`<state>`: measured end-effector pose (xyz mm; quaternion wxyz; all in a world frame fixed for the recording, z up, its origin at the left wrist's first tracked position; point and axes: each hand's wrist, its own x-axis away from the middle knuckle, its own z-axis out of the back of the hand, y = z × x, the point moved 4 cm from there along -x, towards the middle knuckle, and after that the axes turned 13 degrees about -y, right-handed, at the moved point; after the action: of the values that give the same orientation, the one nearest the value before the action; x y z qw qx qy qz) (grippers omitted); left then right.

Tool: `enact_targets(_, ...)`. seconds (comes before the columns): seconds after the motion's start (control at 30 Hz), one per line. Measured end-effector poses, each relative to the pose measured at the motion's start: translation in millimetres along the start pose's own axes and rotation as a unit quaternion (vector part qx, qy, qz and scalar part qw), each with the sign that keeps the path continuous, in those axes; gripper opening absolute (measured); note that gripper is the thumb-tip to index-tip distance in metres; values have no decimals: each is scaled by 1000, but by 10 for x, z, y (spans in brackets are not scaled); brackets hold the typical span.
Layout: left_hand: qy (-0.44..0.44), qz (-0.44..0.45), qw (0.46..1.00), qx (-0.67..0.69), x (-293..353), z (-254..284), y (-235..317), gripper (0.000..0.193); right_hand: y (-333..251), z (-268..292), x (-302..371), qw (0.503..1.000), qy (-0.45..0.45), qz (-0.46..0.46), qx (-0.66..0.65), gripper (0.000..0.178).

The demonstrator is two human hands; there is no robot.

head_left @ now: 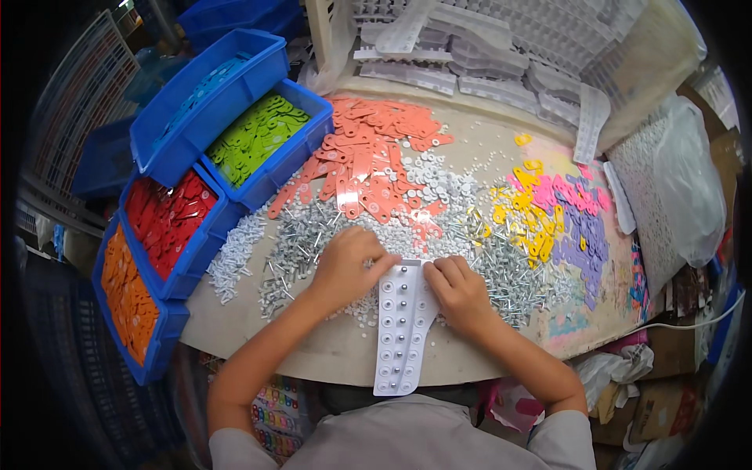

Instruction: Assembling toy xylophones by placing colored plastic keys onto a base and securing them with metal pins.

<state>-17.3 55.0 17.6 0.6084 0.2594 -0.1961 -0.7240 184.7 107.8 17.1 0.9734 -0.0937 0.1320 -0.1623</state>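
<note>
Left hand (347, 262), right hand (462, 296) at 11, 1 o'clock of white plastic plate (410, 333) (6 o'clock); fingers curled, clamping unclear. Blue plastic bins (184, 157), 10 o'clock: flat orange, red, green, blue tabs (168, 223).

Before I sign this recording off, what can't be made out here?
In the head view:
Left hand: anything beneath its palm, covered by the hand itself.
Right hand: anything pinched, covered by its own fingers.
White strip: underside, facing away.
Topmost blue bin: cut off by the top edge.
Red pieces: marks, too small.
</note>
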Motion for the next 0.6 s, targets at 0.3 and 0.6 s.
enact_targets(0.3,117,104,988,9,-996,234,-768,15,-130,99,-65,998,7,26,55,37)
enact_targets(0.6,39,98,991,-77,-1220,80,-838,9,69,207,-35,986,87,-95,-105,15)
